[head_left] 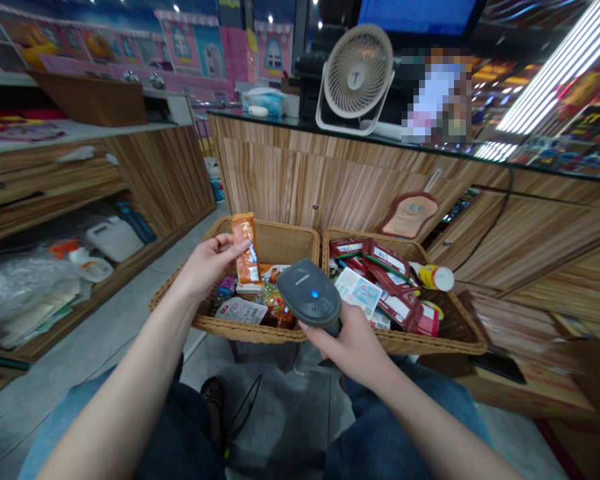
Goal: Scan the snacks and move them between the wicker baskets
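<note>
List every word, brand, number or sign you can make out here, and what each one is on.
"T", or a mark shaped like it: hub of the fan.
Too small or blurred to read: the pale lettering on the scanner in the right hand; print on the orange packet in the left hand, the dark red boxes, the white sheet and the screen.
</note>
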Demonstrator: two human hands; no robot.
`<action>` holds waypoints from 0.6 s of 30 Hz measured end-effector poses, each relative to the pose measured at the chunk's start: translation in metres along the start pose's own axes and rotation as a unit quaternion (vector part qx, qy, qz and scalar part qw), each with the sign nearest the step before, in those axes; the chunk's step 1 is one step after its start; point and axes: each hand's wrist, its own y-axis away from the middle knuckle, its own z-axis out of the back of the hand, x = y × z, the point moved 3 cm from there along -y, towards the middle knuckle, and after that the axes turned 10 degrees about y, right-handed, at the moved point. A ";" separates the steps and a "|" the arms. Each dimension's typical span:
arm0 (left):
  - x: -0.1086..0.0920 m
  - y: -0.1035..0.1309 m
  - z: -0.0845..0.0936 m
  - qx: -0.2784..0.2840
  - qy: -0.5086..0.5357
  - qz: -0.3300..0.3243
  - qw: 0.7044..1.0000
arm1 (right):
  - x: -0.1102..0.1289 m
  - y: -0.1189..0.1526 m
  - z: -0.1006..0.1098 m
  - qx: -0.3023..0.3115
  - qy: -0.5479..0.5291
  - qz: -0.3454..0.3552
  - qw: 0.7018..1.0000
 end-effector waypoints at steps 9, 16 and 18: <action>0.004 0.003 0.001 -0.043 0.084 0.038 0.995 | -0.001 0.000 -0.004 0.022 0.015 0.008 1.000; 0.006 0.004 -0.001 -0.057 0.090 0.035 0.994 | -0.001 0.000 -0.007 0.027 0.018 0.002 0.999; 0.006 0.004 -0.001 -0.055 0.088 0.025 0.994 | -0.001 0.001 -0.008 0.036 0.022 -0.002 0.999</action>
